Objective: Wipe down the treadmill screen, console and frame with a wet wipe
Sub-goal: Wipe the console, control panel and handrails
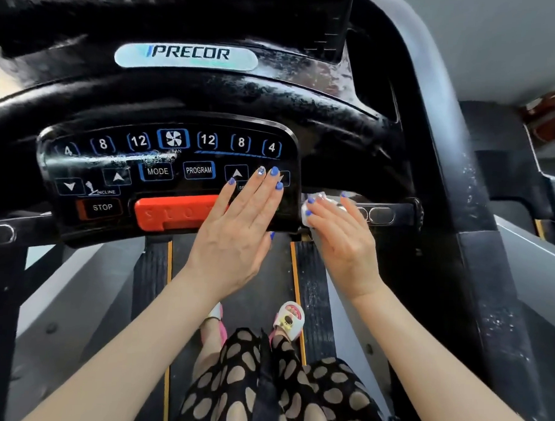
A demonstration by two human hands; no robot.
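Down by my spotted black skirt [264, 383], both arms reach up. My left hand [238, 228] lies flat on the black button console [164, 171] — it might push a button. My right hand [341, 241] pinches the crumpled white wet wipe [311, 208] against the black handlebar [392, 211].

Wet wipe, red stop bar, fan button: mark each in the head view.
wet wipe [314, 201], head view, white fold showing above the right hand's fingers.
red stop bar [172, 211], head view, middle of its face.
fan button [173, 138], head view, on the fan icon.
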